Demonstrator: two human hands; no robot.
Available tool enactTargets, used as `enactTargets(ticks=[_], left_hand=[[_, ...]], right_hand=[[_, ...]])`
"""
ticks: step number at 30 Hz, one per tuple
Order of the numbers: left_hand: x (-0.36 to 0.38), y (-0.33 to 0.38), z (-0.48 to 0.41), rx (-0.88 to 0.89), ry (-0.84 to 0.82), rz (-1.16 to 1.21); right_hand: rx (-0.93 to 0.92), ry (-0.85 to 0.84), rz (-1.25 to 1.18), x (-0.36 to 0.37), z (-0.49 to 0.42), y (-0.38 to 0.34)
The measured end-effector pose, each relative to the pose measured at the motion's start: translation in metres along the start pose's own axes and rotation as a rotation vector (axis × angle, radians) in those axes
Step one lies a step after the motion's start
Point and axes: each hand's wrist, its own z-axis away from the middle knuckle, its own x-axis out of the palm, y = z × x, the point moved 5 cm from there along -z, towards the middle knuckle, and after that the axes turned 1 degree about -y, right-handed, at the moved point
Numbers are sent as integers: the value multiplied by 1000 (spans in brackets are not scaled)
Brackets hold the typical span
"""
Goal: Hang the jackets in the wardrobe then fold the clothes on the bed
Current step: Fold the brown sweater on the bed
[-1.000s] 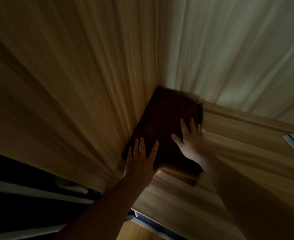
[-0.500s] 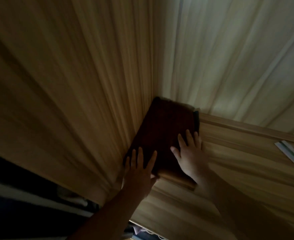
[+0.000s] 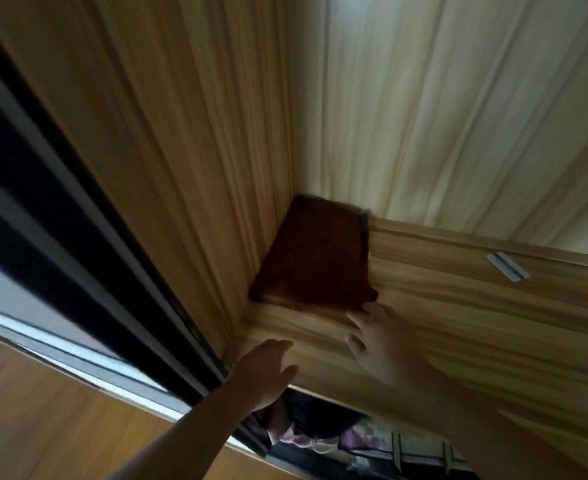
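Fingers spread and empty on both left hand (image 3: 268,370) and right hand (image 3: 380,341), right tips at the near corner of a flat brown piece (image 3: 313,261) tucked into the wardrobe shelf (image 3: 458,306) corner, garments (image 3: 354,441) glimpsed below, bed out of view, folding likely yet to come.

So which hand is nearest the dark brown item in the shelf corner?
The right hand: its fingertips reach the near corner of the dark brown item, while the left hand hangs lower, apart from it, fingers relaxed.
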Motion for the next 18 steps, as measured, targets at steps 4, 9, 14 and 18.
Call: enactTargets(ticks=[4, 9, 14, 18], left_hand=[[-6, 13, 30, 75, -5, 25], [-3, 5, 85, 69, -67, 57], [8, -40, 172, 18, -46, 85], [18, -104, 258, -103, 12, 85]], right_hand=[[-4, -144, -156, -17, 42, -15], [-42, -346, -108, -31, 97, -45], [-65, -423, -87, -24, 144, -116], [-160, -444, -84, -7, 171, -200]])
